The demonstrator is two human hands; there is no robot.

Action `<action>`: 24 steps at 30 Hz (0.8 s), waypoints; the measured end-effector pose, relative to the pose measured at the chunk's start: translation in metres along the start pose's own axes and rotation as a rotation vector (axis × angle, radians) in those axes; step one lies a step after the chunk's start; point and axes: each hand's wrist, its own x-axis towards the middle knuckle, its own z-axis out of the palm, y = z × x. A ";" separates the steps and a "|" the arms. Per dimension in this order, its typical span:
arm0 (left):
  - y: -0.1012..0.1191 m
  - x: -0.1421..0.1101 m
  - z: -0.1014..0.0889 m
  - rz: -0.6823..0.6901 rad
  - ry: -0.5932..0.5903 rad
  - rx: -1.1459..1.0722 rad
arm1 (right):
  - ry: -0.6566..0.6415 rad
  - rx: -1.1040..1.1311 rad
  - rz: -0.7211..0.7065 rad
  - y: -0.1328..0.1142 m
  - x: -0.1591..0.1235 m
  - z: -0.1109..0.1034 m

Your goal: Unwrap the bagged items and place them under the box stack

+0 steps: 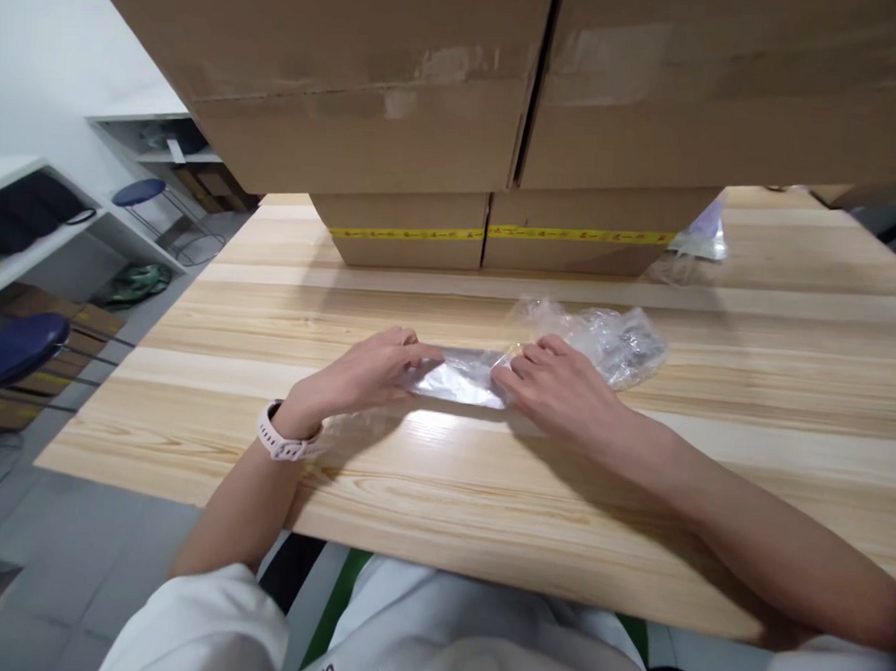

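Observation:
A flat, shiny plastic-wrapped packet point(457, 378) lies between my two hands, low over the wooden table point(410, 494). My left hand point(378, 367) is closed on its left end, with the index finger stretched along the top. At the opposite end, my right hand point(554, 386) pinches the clear film; its fingertips are bent inward. What sits inside the wrapping cannot be made out. Crumpled clear plastic point(617, 344) lies on the table just beyond my right hand. A pale watch point(284, 437) is on my left wrist.
Large cardboard boxes point(368, 141) stand stacked at the far side, the lower ones with yellow tape point(408, 233). Behind them on the right is a small plastic bag point(705, 234). Blue stools point(16, 351) and white shelves point(85, 226) stand to the left.

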 end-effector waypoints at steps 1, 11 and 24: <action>-0.001 -0.002 -0.002 0.003 -0.056 -0.050 | -0.059 0.025 -0.011 -0.003 -0.005 -0.006; 0.003 0.004 -0.007 -0.168 0.056 -0.193 | 0.085 0.093 0.108 -0.001 -0.003 -0.033; -0.015 -0.001 -0.012 -0.240 0.891 0.334 | 0.154 0.969 0.489 0.041 0.001 -0.029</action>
